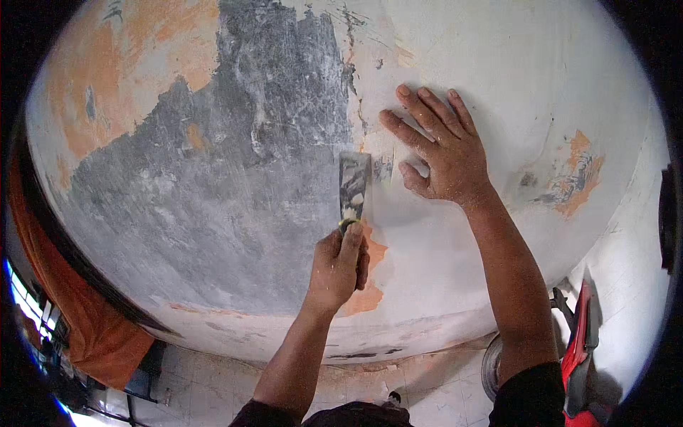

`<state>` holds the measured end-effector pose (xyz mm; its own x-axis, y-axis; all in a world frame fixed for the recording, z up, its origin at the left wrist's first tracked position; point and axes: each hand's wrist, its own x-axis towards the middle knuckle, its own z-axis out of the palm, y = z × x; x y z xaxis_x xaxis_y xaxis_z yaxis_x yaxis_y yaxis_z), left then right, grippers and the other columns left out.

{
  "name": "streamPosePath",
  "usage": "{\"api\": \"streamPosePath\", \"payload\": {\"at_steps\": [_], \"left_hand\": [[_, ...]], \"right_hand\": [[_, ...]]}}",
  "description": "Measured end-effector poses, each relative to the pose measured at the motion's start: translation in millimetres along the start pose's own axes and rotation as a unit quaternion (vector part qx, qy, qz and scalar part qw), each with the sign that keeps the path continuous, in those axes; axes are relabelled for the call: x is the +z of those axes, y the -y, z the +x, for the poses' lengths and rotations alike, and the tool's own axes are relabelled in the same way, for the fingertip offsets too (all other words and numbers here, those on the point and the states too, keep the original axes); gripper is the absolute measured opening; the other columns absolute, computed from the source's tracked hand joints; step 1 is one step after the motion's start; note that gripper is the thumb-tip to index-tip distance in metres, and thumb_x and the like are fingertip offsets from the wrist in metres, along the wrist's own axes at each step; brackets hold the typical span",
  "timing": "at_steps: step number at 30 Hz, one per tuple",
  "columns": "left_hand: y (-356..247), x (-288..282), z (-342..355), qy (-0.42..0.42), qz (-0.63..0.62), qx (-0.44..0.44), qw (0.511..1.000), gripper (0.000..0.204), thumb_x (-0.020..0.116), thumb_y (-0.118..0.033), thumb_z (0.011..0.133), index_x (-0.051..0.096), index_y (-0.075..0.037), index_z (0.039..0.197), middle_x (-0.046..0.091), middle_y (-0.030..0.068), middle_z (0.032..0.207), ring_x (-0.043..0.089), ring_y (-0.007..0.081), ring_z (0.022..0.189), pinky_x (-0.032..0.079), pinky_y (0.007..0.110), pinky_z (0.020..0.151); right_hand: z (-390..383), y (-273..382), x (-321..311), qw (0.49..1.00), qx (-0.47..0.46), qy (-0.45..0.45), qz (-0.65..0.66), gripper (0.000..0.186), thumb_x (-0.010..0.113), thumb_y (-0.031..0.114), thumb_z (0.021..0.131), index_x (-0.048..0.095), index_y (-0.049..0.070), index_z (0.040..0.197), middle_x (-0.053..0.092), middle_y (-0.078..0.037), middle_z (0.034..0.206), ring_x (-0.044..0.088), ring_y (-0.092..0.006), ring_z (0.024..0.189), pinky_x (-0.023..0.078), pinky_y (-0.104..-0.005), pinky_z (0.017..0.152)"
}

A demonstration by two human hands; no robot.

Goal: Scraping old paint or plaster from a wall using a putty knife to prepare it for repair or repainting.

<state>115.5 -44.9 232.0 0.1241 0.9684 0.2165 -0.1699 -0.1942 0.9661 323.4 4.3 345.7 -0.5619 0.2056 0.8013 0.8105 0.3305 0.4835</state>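
Note:
My left hand [340, 263] is wrapped round the handle of a putty knife [353, 186]. Its flat metal blade points up the wall and lies at the border between bare grey plaster [213, 192] and white paint. Light smears cover part of the blade. To the right, my right hand [448, 153] rests on the white painted wall [498, 263], fingers spread, holding nothing. A jagged crack [353, 78] runs down the wall to just above the blade tip. An orange patch [366, 274] shows beside my left hand. Whitish dust speckles both hands.
Peeling orange paint [142, 78] covers the wall's upper left, and a smaller flaked patch [580, 174] lies at right. An orange-brown cloth [107, 334] hangs at lower left. A red and black object, perhaps part of a motorbike [580, 341], and a wheel stand at lower right above the tiled floor [213, 388].

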Motion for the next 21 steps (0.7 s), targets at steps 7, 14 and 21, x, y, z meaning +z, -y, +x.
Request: {"api": "streamPosePath", "payload": {"at_steps": [7, 14, 21], "left_hand": [[14, 12, -14, 0.038, -0.024, -0.026, 0.999, 0.039, 0.047, -0.041, 0.103, 0.051, -0.007, 0.083, 0.051, 0.0015, 0.061, 0.046, 0.0105, 0.046, 0.038, 0.027, 0.041], [-10, 24, 9, 0.043, -0.034, 0.026, 0.998, 0.041, 0.043, -0.036, 0.105, 0.046, -0.006, 0.078, 0.044, 0.0011, 0.05, 0.039, 0.0089, 0.037, 0.032, 0.027, 0.037], [24, 22, -13, 0.035, -0.075, -0.008, 0.997, 0.041, 0.044, -0.039, 0.105, 0.049, -0.005, 0.082, 0.047, 0.0021, 0.055, 0.042, 0.0094, 0.04, 0.035, 0.027, 0.038]], "right_hand": [[-1, -5, -4, 1.0, 0.002, 0.005, -0.013, 0.073, 0.065, 0.032, 0.072, 0.048, 0.034, 0.143, 0.033, 0.002, 0.157, 0.034, -0.0206, 0.142, 0.019, -0.0465, 0.121], [1, 0, -5, 1.0, 0.001, 0.011, -0.009, 0.073, 0.066, 0.03, 0.071, 0.051, 0.031, 0.142, 0.037, 0.0, 0.156, 0.035, -0.0226, 0.142, 0.02, -0.0483, 0.12], [-6, 1, -1, 1.0, -0.004, -0.003, 0.003, 0.072, 0.065, 0.03, 0.071, 0.052, 0.029, 0.142, 0.037, -0.002, 0.156, 0.034, -0.023, 0.142, 0.019, -0.0484, 0.12]]}}
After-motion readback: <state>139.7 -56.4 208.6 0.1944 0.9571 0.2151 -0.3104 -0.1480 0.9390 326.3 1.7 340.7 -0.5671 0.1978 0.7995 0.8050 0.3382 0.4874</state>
